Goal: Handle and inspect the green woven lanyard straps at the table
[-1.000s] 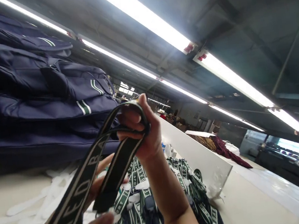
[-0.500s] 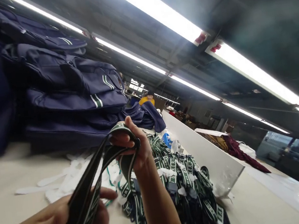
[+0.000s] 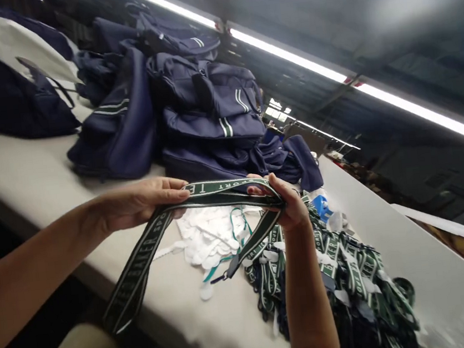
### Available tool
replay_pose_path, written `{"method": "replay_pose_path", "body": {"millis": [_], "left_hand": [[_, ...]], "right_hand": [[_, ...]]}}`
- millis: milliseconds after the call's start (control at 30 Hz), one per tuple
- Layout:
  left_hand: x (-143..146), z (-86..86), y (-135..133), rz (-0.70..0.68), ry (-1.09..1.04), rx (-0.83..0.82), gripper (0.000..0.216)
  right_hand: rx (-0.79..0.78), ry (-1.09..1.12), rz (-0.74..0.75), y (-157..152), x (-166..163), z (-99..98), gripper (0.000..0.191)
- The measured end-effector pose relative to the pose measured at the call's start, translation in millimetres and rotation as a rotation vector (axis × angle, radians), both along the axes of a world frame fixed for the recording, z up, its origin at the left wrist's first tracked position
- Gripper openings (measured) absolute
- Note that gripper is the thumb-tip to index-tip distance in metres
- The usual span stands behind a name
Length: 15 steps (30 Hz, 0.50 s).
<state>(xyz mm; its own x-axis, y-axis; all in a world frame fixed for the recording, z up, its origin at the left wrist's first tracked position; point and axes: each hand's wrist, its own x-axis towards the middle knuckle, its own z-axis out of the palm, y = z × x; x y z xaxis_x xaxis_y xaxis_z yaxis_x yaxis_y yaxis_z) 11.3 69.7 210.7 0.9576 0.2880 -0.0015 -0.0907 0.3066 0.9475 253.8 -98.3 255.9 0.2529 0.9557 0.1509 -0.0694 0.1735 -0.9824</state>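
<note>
A dark green webbing strap (image 3: 221,192) with white edges and lettering stretches between my two hands. My left hand (image 3: 147,203) pinches it between thumb and fingers, and a long loop hangs down below that hand. My right hand (image 3: 287,201) is closed around the other end, with the strap folded over its fingers. From beneath the right hand a short end dangles, tipped with a dark metal clip (image 3: 226,276). Under and beyond my right forearm lies a heap of similar straps (image 3: 352,272) on the table.
White paper-like pieces (image 3: 209,232) lie on the pale table (image 3: 192,307) behind the strap. Navy bags (image 3: 210,98) with striped bands are stacked at the back. A low white partition (image 3: 389,228) runs along the right. Dark fabric (image 3: 13,93) sits far left.
My view has swung left. My left hand has come up from the lower strap lengths and now pinches the strap level with my right hand, drawing it out sideways.
</note>
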Motion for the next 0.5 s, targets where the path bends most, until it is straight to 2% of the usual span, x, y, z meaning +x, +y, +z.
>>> {"method": "replay_pose_path", "body": {"millis": [67, 133, 200, 300, 400, 500], "left_hand": [[-9.6, 4.4, 10.3, 0.027, 0.036, 0.095, 0.03], [-18.5, 6.7, 14.7, -0.039, 0.088, 0.205, 0.034], [-24.7, 7.3, 13.3, -0.176, 0.147, 0.284, 0.042], [-27.5, 5.2, 5.9, -0.408, 0.246, 0.286, 0.054], [-23.6, 1.8, -2.9, -0.548, 0.234, 0.184, 0.064], [-14.0, 3.5, -16.8, -0.631, 0.099, 0.053, 0.074]], "right_hand": [[-0.051, -0.068, 0.057, -2.2, -1.8, -2.7, 0.044], [-0.102, -0.169, 0.079, -1.5, -2.3, -2.7, 0.041], [-0.137, -0.306, 0.1, 3.1, -0.7, 0.9, 0.039], [-0.11, -0.632, 0.125, 14.5, 3.5, 17.5, 0.043], [0.099, -1.005, 0.022, 26.5, 3.4, 48.0, 0.039], [0.391, -1.176, -0.145, 33.7, -8.7, 83.2, 0.031]]}}
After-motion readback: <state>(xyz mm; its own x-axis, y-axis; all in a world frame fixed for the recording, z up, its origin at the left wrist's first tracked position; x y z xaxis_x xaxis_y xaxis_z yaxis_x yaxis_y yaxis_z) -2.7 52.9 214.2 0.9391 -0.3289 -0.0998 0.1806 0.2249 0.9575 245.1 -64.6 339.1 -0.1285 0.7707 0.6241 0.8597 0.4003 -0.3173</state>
